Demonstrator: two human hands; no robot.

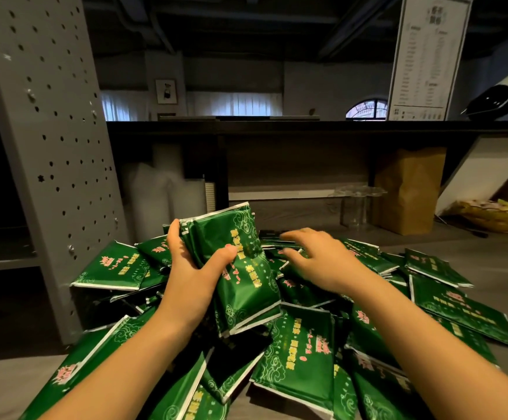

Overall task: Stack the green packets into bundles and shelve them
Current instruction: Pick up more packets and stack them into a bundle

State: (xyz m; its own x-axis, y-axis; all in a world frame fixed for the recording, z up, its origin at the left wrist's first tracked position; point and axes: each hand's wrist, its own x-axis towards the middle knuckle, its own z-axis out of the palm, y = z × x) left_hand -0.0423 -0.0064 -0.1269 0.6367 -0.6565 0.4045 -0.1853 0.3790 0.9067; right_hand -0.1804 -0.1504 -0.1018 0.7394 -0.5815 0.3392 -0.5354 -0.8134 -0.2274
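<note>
Gripping a small bundle [237, 268] above the heap of green packets [301, 353], the left hand [190, 268] clamps it thumb-over-front; the right hand [322, 262] hovers, fingers spread. Looks light, slick; squeeze the flat faces.

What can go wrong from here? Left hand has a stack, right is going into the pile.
1. The bundle is gripped by the left hand alone and tilted; glossy packets might slide out.
2. The right hand reaches, open, into a loose overlapping pile; lifting one packet may drag neighbours.
3. Pile packets face mixed ways, so the bundle could end up misaligned.
</note>
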